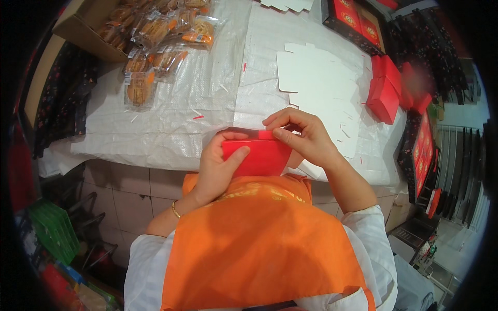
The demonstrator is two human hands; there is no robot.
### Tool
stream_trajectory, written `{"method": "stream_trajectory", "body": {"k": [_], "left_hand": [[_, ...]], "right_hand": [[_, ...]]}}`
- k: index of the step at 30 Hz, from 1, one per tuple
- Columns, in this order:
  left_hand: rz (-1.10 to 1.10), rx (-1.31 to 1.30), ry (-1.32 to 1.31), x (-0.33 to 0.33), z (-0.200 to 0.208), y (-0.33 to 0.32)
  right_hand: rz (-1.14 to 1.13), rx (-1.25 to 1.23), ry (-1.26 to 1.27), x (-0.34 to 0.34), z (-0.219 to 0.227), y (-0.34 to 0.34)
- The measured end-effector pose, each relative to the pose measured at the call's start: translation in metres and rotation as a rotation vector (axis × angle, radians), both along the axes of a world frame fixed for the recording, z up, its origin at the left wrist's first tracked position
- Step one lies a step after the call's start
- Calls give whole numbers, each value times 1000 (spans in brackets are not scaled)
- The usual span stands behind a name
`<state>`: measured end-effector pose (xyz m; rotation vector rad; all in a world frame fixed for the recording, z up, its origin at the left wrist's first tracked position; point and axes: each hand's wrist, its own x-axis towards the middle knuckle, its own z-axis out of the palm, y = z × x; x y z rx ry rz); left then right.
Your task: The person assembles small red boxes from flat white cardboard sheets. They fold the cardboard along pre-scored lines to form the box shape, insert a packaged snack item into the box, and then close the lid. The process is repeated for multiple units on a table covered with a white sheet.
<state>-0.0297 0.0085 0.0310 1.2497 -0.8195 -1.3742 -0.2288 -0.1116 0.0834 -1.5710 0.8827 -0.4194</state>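
A small red cardboard box (262, 158) is held up at the table's near edge, just in front of my orange apron. My left hand (217, 165) grips its left side, thumb on the front face and fingers behind the top. At the upper right corner, my right hand (306, 136) pinches a red flap (266, 134) between thumb and fingers. The box's top looks dark inside; its far side is hidden. Flat white card blanks (321, 78) lie on the table beyond my right hand.
Wrapped pastries (166, 59) are heaped at the far left beside a brown carton (85, 31). Red boxes (385, 90) stand at the right, near a black tray of red packs (358, 23). White woven sheeting (171, 140) covers the table, with paper scraps on it.
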Motion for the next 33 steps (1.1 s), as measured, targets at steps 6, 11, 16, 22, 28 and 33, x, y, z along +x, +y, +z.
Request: {"method": "stream_trajectory", "body": {"k": [6,11,16,22,28,33], "left_hand": [[-17,-11,11,-1,6,-1],[7,1,0,-2,5,0],[28,5,33,-5,6,1],[38,-15,34,-6,2,1],[58,-17,71,-7,-2,3],[54,1,115,-6,-1,1]], "right_hand": [[26,-64,18,6,4,3],[26,-77,21,6,5,5],[9,-61,35,7,7,6],[-4,-42,57,8,9,8],[-25,-49,67,11,12,15],[-56,-116,58,12,10,21]]}}
